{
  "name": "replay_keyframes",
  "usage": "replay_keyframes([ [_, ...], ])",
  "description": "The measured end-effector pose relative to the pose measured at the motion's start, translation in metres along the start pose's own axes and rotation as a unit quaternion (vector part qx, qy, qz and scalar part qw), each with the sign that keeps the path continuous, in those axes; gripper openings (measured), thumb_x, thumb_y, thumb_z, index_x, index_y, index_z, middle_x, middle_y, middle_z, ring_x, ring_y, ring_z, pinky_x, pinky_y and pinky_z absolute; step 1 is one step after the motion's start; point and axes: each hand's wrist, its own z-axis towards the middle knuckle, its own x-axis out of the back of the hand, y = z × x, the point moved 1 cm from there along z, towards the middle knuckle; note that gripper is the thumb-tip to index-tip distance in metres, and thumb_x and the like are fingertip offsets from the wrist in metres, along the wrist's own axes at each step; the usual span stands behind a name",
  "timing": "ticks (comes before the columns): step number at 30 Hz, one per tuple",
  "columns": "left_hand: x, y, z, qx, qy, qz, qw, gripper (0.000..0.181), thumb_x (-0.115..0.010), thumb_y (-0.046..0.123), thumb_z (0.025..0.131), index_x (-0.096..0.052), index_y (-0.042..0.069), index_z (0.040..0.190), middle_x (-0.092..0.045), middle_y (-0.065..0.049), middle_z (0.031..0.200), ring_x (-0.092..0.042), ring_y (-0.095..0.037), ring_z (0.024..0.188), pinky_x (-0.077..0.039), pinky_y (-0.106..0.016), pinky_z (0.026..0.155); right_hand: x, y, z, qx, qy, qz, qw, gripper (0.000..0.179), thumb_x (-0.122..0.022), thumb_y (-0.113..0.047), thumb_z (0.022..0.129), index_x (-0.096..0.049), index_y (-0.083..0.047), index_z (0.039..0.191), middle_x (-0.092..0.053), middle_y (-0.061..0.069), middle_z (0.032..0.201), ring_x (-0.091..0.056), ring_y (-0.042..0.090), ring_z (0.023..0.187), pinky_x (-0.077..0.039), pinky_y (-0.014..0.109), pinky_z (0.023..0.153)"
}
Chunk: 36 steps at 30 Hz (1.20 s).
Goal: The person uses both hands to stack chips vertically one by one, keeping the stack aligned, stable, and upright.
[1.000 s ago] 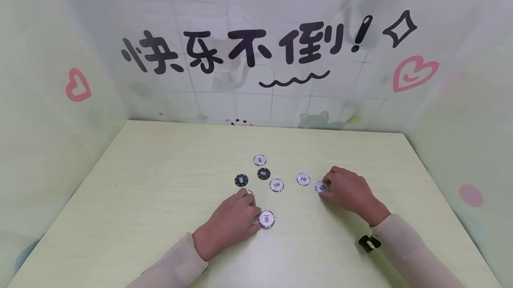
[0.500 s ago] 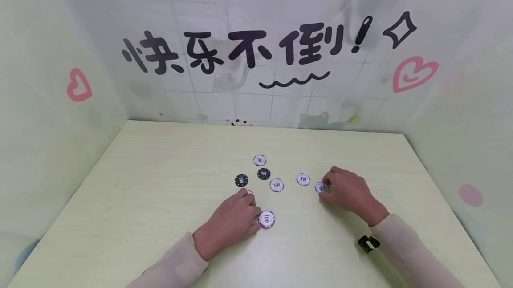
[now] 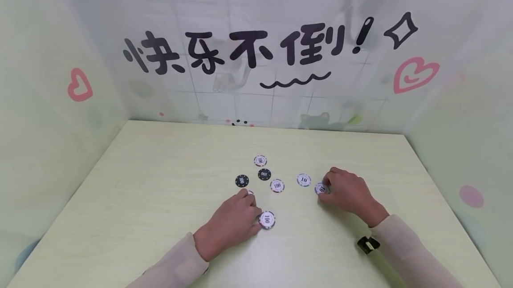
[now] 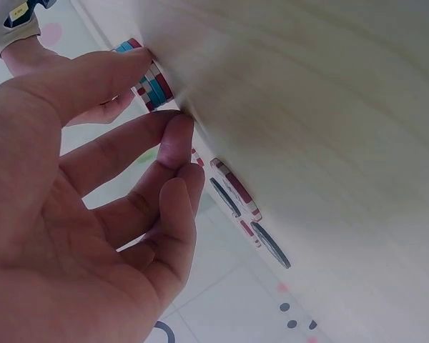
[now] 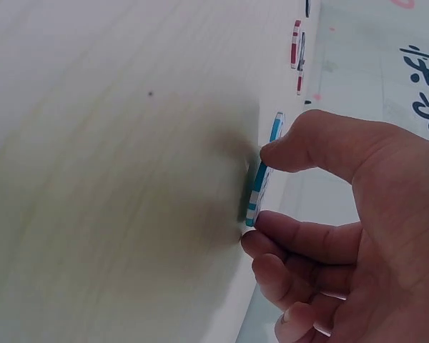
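My left hand holds a short stack of poker chips between thumb and forefinger, with a white 100 chip on top. In the left wrist view the stack shows red, white and blue edges. Partly behind my left fingers, another white chip peeks out. On the right, my right hand pinches a white and blue 10 chip by its edge. The right wrist view has this chip low over the tabletop, thumb and forefinger on its rim. A second 10 chip lies just left of it.
Between and beyond the hands lie two black 100 chips and two white 100 chips, flat on the pale wooden table. Printed white sheets wall in the back and both sides. A black device sits at the right wrist.
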Motion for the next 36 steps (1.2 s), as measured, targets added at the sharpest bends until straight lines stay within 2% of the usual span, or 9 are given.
replay_keyframes([
  [8, -0.003, -0.001, 0.001, 0.003, -0.004, 0.003, 1.0, 0.028, -0.083, 0.035, 0.097, -0.088, 0.009, 0.106, -0.076, -0.005, 0.1, -0.061, -0.022, 0.094, -0.052, -0.032, 0.091, -0.001, -0.007, -0.001, 0.008, -0.004, 0.006, 0.9999, 0.026, -0.08, -0.029, 0.086, -0.077, -0.007, 0.101, -0.066, -0.001, 0.101, -0.058, 0.014, 0.078, -0.052, 0.038, 0.063],
  [19, 0.002, 0.001, 0.001, -0.008, 0.003, 0.008, 0.9999, 0.024, -0.084, 0.032, 0.095, -0.088, 0.009, 0.103, -0.076, -0.005, 0.097, -0.061, -0.023, 0.093, -0.052, -0.033, 0.091, 0.002, -0.017, -0.004, 0.026, 0.005, -0.005, 0.9996, 0.026, -0.081, -0.03, 0.087, -0.077, -0.009, 0.102, -0.067, -0.002, 0.101, -0.059, 0.013, 0.079, -0.052, 0.036, 0.062],
  [29, 0.001, 0.001, 0.0, -0.005, 0.0, 0.001, 1.0, 0.025, -0.085, 0.032, 0.095, -0.088, 0.009, 0.104, -0.076, -0.005, 0.097, -0.062, -0.022, 0.093, -0.052, -0.033, 0.091, 0.003, -0.026, -0.008, 0.044, 0.019, 0.004, 0.9989, 0.023, -0.084, -0.028, 0.086, -0.076, -0.011, 0.099, -0.069, -0.005, 0.097, -0.056, 0.011, 0.075, -0.048, 0.033, 0.06],
  [36, -0.001, 0.0, 0.001, -0.01, 0.009, 0.004, 0.9999, 0.024, -0.084, 0.032, 0.095, -0.088, 0.01, 0.102, -0.076, -0.005, 0.095, -0.062, -0.022, 0.092, -0.052, -0.033, 0.09, 0.004, -0.035, -0.01, 0.06, 0.025, 0.014, 0.9978, 0.021, -0.086, -0.028, 0.085, -0.076, -0.013, 0.097, -0.069, -0.007, 0.093, -0.053, 0.01, 0.072, -0.047, 0.032, 0.059],
])
